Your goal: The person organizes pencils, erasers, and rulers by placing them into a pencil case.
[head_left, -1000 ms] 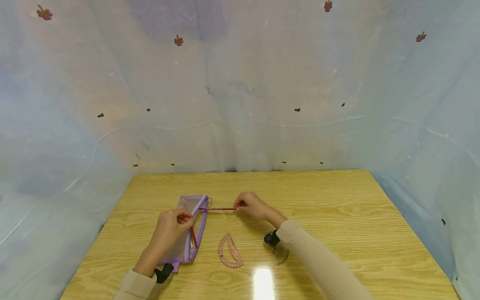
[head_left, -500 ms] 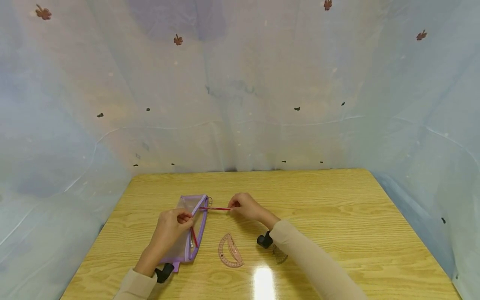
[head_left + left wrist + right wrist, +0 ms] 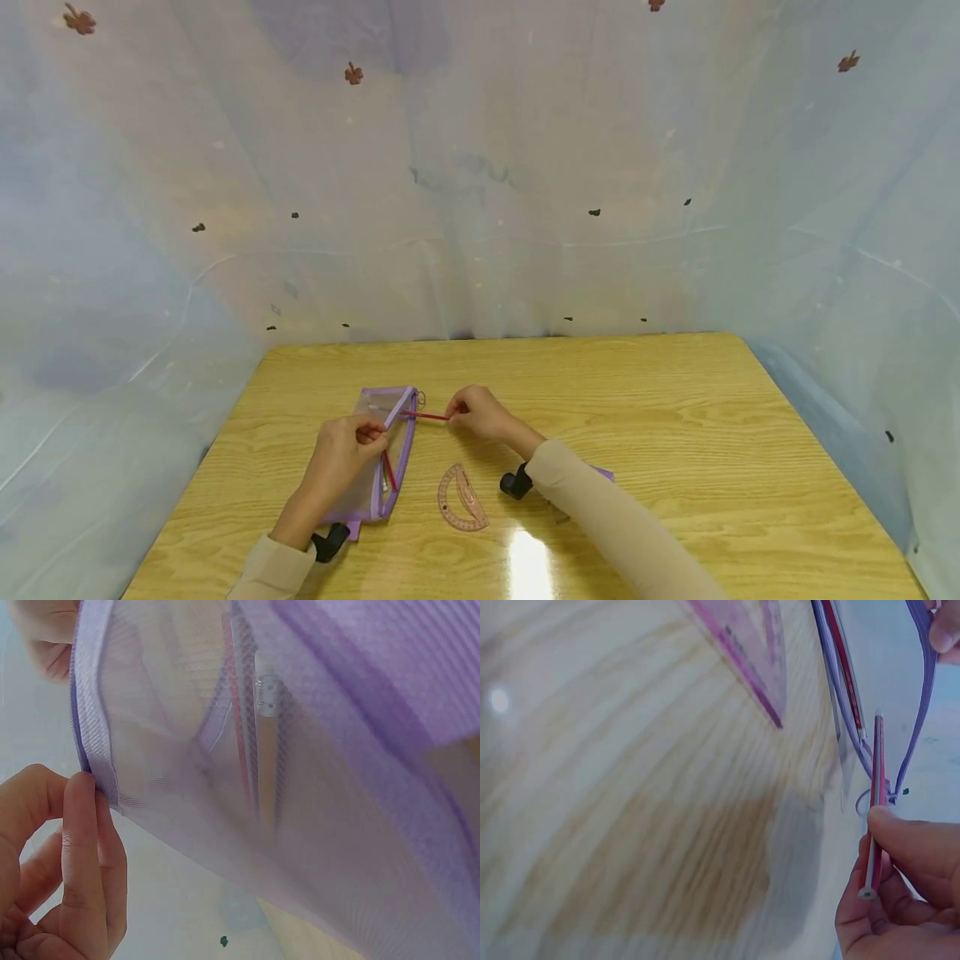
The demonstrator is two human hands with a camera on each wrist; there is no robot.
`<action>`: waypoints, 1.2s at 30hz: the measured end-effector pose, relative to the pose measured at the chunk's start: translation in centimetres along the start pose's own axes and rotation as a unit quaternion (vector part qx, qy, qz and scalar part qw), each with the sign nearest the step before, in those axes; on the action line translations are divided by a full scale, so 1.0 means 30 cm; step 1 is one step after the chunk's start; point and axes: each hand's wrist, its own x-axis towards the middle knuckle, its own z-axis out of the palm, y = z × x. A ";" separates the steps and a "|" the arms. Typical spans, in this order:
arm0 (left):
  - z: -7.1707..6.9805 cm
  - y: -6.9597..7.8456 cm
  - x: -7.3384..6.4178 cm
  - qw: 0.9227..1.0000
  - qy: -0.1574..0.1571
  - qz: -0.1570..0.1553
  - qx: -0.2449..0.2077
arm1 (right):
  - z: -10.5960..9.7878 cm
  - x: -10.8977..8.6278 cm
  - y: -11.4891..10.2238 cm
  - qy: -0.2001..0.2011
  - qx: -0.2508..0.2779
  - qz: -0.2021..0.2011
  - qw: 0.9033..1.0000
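Observation:
A purple-edged mesh pencil pouch lies on the left of the table, its zipped mouth spread toward the right. My left hand pinches the upper edge of that mouth between thumb and fingers. In my right hand a red striped pencil is pinched near one end, and its far end reaches into the mouth of the pouch. Another red pencil lies inside along the opening. Through the mesh in the left wrist view shows a slim wooden stick with a white end.
A pink protractor lies on the wooden table between my hands. A clear ruler-like piece and a purple piece are mostly hidden by my right sleeve. A ring hangs at the pouch's far corner. Printed cloth encloses the table.
My right hand has moved left, and the pencil has slid further into the pouch. The purple piece now shows past my right sleeve. My left hand has stayed in place.

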 end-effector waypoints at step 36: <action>-0.002 0.002 0.003 1.000 -0.007 -0.006 0.003 | 0.119 0.018 -0.081 0.049 0.122 0.124 0.984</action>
